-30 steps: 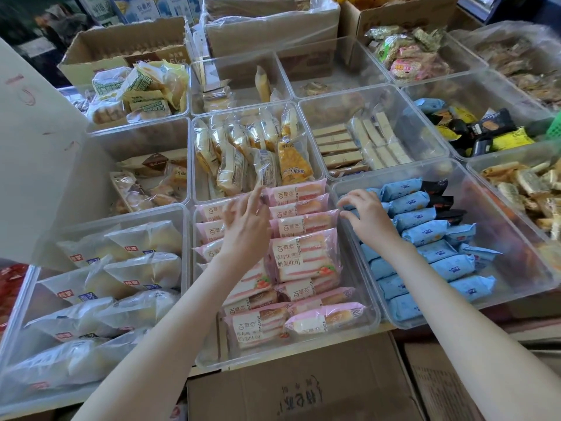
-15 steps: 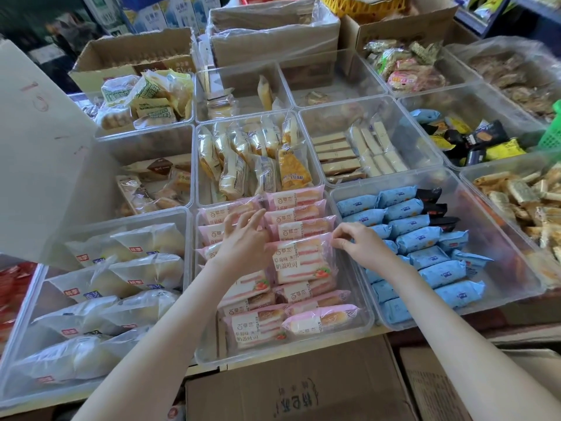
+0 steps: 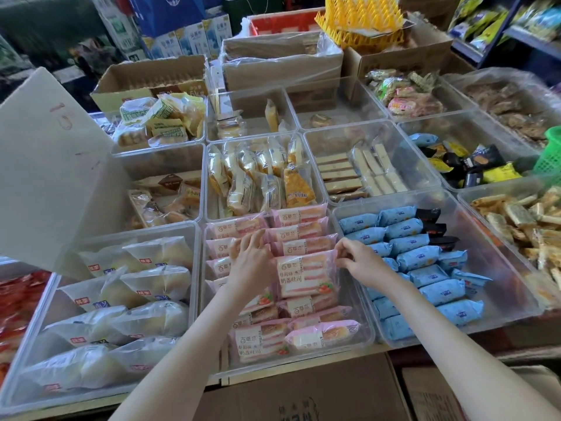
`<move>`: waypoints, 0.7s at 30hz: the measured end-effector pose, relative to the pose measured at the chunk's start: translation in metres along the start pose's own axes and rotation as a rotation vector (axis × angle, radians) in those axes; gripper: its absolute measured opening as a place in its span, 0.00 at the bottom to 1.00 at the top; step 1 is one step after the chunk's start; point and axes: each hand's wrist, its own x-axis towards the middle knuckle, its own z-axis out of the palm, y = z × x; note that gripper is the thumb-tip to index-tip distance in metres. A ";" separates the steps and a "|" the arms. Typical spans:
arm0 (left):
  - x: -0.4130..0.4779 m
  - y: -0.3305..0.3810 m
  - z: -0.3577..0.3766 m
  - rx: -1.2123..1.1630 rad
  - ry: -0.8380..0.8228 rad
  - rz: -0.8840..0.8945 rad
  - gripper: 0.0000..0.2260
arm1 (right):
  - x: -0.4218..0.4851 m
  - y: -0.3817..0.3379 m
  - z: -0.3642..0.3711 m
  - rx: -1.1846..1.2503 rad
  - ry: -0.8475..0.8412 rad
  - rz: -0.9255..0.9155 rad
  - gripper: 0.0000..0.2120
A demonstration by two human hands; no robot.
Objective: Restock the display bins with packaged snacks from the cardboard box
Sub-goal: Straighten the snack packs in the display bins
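A clear plastic bin (image 3: pixel 368 337) in the front middle holds several pink packaged strawberry toast snacks. One pink pack (image 3: pixel 305 276) stands tilted up near the bin's centre. My right hand (image 3: pixel 359 261) pinches this pack's upper right corner. My left hand (image 3: pixel 250 261) is at the pack's left edge, its fingers spread over the pink packs behind. A closed cardboard box (image 3: pixel 306 393) sits below the bins at the bottom edge of the view.
Left of the pink bin, a bin (image 3: pixel 21 354) holds white bread packs. To the right, a bin (image 3: pixel 516 294) holds blue packs. More bins of snacks and open cartons (image 3: pixel 151 77) fill the back. A grey cardboard flap (image 3: pixel 45 165) stands at left.
My right hand moved left from the blue packs' bin to the pink pack's corner. My left hand drew back toward me onto the same pack. The camera tilted up a little.
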 end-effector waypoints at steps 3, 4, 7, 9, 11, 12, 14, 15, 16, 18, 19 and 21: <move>-0.003 0.001 0.008 0.024 0.105 -0.020 0.10 | 0.000 0.006 0.000 -0.016 0.138 -0.047 0.12; -0.004 0.000 0.010 0.035 0.146 -0.021 0.10 | -0.001 0.007 0.001 -0.017 0.187 -0.064 0.13; -0.008 0.001 0.012 0.070 0.288 0.024 0.08 | -0.005 0.013 0.005 -0.037 0.353 -0.145 0.15; -0.010 0.002 0.012 0.051 0.377 0.070 0.10 | -0.007 0.016 0.005 -0.036 0.425 -0.160 0.16; -0.012 0.002 0.013 0.065 0.386 0.088 0.10 | -0.006 0.018 0.006 -0.072 0.423 -0.140 0.15; -0.013 0.003 0.013 0.077 0.349 0.081 0.09 | -0.005 0.019 0.008 -0.102 0.407 -0.122 0.15; -0.012 0.007 0.011 0.090 0.271 0.074 0.11 | -0.003 0.022 0.013 -0.139 0.387 -0.110 0.14; -0.009 0.007 0.009 0.077 0.245 0.081 0.12 | -0.003 0.022 0.014 -0.138 0.380 -0.109 0.12; -0.007 0.008 0.005 0.057 0.207 0.083 0.13 | -0.003 0.022 0.013 -0.133 0.373 -0.106 0.10; -0.006 0.006 -0.001 0.011 0.157 0.095 0.13 | -0.002 0.023 0.011 -0.127 0.364 -0.101 0.05; -0.008 0.003 -0.002 -0.009 0.142 0.109 0.13 | -0.002 0.023 0.010 -0.134 0.358 -0.100 0.04; -0.013 -0.010 -0.001 -0.045 0.134 0.141 0.16 | -0.003 0.021 0.007 -0.145 0.348 -0.084 0.08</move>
